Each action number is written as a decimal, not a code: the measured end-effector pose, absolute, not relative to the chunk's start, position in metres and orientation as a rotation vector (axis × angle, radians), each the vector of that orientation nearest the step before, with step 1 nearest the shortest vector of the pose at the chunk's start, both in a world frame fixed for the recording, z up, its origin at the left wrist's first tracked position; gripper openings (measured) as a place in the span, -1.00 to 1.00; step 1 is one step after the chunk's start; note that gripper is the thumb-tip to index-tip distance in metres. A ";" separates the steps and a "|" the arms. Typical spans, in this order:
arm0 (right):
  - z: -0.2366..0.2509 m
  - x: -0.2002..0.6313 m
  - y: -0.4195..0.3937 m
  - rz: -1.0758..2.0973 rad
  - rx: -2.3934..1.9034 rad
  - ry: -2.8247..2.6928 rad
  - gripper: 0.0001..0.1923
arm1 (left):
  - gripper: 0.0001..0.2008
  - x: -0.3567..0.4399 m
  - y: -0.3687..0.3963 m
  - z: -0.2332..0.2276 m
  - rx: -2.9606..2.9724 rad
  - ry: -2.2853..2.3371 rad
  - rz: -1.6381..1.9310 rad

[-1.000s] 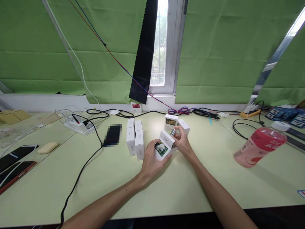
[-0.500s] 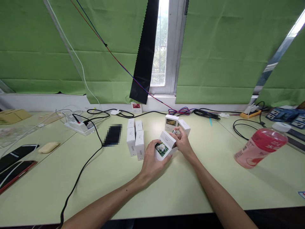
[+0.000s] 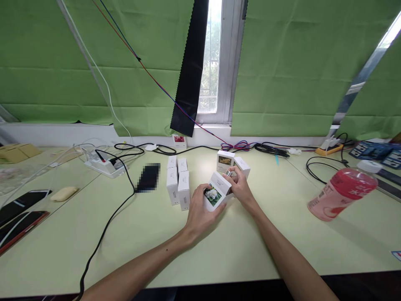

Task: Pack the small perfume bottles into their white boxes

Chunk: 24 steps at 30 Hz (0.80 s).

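My left hand (image 3: 200,209) is wrapped round a small white box (image 3: 213,195) with a white flower picture on its front. The box is tilted, and its lid flap appears raised on the right side. At that edge, my right hand (image 3: 239,184) has its fingers closed round a small silver-topped object (image 3: 228,173), mostly hidden by the fingers. Just beyond it stand a white box with a yellow picture (image 3: 225,161) and another white box (image 3: 243,165). Several upright white boxes (image 3: 184,190) are grouped left of my left hand.
A pink bottle (image 3: 341,194) stands at the right. On the left are a black cable (image 3: 108,223), a power strip (image 3: 105,164), a dark blurred patch (image 3: 148,177), phones (image 3: 21,228) and a cream case (image 3: 64,194). Another small box (image 3: 179,141) leans by the wall.
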State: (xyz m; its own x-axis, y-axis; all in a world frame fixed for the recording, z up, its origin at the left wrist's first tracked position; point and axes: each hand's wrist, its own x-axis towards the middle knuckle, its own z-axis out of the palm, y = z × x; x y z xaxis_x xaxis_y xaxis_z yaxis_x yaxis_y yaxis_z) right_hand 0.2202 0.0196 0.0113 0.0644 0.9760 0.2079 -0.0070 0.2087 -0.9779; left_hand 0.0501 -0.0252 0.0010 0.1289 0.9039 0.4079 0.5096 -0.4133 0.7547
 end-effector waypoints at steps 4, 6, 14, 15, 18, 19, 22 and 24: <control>0.010 0.221 0.020 1.025 -1.068 -1.243 -0.52 | -0.51 0.050 -0.025 0.001 1.973 1.358 1.217; 0.009 0.221 0.020 1.031 -1.062 -1.246 -0.51 | -0.51 0.051 -0.025 0.001 1.971 1.364 1.214; 0.014 0.220 0.018 1.042 -1.049 -1.240 -0.51 | -0.52 0.051 -0.027 0.004 1.952 1.378 1.203; 0.014 0.220 0.017 1.045 -1.051 -1.236 -0.51 | -0.52 0.051 -0.027 0.005 1.952 1.381 1.203; 0.016 0.219 0.017 1.055 -1.048 -1.229 -0.50 | -0.52 0.051 -0.027 0.004 1.950 1.381 1.210; 0.016 0.219 0.017 1.057 -1.048 -1.229 -0.50 | -0.52 0.051 -0.027 0.004 1.951 1.380 1.214; 0.016 0.219 0.017 1.063 -1.051 -1.229 -0.50 | -0.52 0.051 -0.027 0.003 1.955 1.381 1.228; 0.016 0.219 0.016 1.072 -1.050 -1.225 -0.50 | -0.51 0.051 -0.027 0.003 1.951 1.384 1.227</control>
State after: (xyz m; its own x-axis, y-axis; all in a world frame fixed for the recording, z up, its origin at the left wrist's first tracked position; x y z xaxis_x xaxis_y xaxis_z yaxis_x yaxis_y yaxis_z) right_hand 0.2193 0.0165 0.0159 0.0410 0.9822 0.1835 -0.0512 0.1854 -0.9813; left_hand 0.0510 -0.0268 0.0031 0.1010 0.9092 0.4039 0.5095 -0.3960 0.7639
